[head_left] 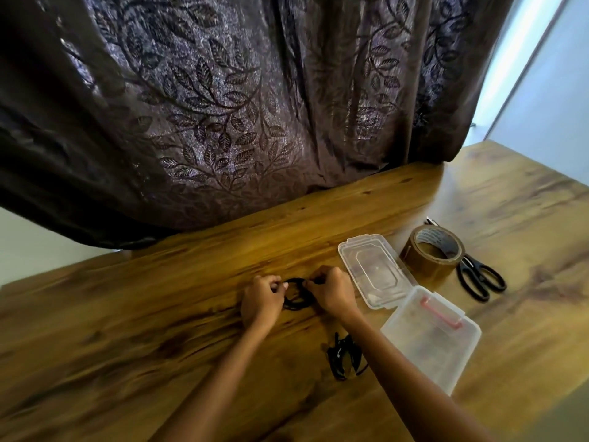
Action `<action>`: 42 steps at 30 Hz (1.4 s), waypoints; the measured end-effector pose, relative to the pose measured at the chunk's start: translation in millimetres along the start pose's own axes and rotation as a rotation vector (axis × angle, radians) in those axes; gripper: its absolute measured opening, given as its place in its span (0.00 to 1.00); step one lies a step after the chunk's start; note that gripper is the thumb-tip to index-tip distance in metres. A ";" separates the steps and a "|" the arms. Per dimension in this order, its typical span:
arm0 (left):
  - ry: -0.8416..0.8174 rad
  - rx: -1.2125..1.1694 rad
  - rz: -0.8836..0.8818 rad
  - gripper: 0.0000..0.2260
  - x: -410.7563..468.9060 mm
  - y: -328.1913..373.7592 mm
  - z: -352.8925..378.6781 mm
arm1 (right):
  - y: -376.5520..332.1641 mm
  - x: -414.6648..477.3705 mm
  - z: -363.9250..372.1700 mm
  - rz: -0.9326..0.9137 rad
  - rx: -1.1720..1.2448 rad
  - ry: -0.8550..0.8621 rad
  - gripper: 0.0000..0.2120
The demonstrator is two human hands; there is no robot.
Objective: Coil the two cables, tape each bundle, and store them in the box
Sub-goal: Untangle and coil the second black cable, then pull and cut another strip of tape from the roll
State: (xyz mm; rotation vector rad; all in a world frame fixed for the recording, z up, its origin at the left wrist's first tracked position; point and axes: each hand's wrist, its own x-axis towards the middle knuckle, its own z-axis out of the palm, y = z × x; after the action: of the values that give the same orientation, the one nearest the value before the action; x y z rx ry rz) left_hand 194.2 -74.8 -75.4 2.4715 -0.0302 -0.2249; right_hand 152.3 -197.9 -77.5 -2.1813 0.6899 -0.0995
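Both hands are on the job at mid-table: the left hand (263, 296) and the right hand (331, 290) have fingers curled in, each pinching one side of a small black cable (294, 298) coil that sits low on the table (127, 330) between them. That cable looks thin, light and floppy, with a bit of spring in it, so my guess is the loops will pop open the instant a pinch lets go. The best hold is right across the stacked loops, thumb on top and finger beneath, one side kept clamped while the other goes for tape. The second cable (342, 358) lies bunched near the right forearm; whether it is taped I cannot tell. The tape (427, 261) stands just beyond the box (430, 342), with scissors (481, 282) beside it, all on the right-hand side. The box lies open, lid (373, 269) flat on the table, clear plastic and probably light enough to skid, so the bundle wants to be dropped in, not pushed.
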 end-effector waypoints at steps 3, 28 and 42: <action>0.000 -0.020 -0.008 0.11 1.1 -1.1 -0.2 | 0.4 1.5 -1.4 0.008 0.033 -0.019 0.07; 0.104 -0.385 0.285 0.07 -32.0 27.1 -40.9 | 88.9 35.0 -138.7 0.093 -0.526 0.313 0.12; 0.009 -0.538 0.368 0.06 -56.1 58.0 -62.5 | 3.0 -33.6 -133.1 -0.204 0.628 0.215 0.08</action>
State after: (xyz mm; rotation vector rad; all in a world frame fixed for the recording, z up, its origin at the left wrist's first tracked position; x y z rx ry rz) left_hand 151.4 -78.2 17.3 1.8887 -0.3689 -0.0500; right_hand 83.2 -274.8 12.8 -1.6348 0.4654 -0.5844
